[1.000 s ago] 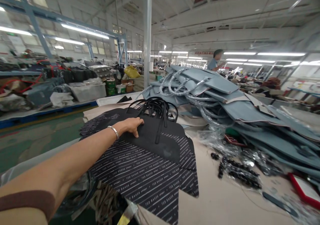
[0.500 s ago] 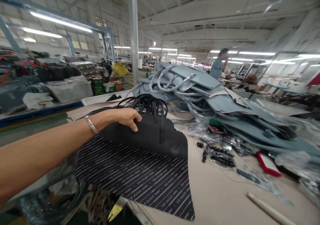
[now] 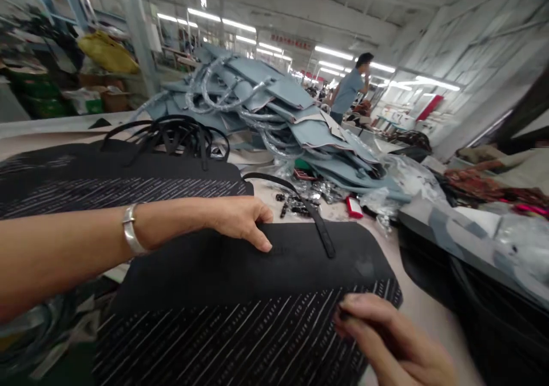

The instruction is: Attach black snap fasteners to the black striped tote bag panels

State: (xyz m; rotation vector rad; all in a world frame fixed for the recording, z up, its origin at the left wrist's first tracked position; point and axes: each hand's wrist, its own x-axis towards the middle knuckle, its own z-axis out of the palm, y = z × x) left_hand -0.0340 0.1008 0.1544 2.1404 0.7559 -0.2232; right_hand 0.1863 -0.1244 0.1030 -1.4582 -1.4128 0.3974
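My left hand (image 3: 240, 217), with a silver bangle on its wrist, grips the upper edge of a black bag panel (image 3: 193, 274). The panel has a plain black top, a strap handle (image 3: 315, 220) and a lower part with white diagonal stripes and lettering. At the panel's lower right, my right hand (image 3: 394, 340) is closed in a pinch. Something small and dark shows at its fingertips, too blurred to name. Behind my left arm lies a stack of similar black panels (image 3: 189, 171) with looped handles (image 3: 171, 137).
A tall heap of blue-grey bag pieces (image 3: 295, 128) with wrapped handles stands behind. Small black parts in plastic (image 3: 295, 206) and a red-edged box (image 3: 354, 207) lie on the table. Dark material (image 3: 454, 294) is at right. A person in blue (image 3: 346, 91) stands farther off.
The view has swung right. My left hand has drawn one black panel away from the stack, toward me and to the right. My right hand has come into view.
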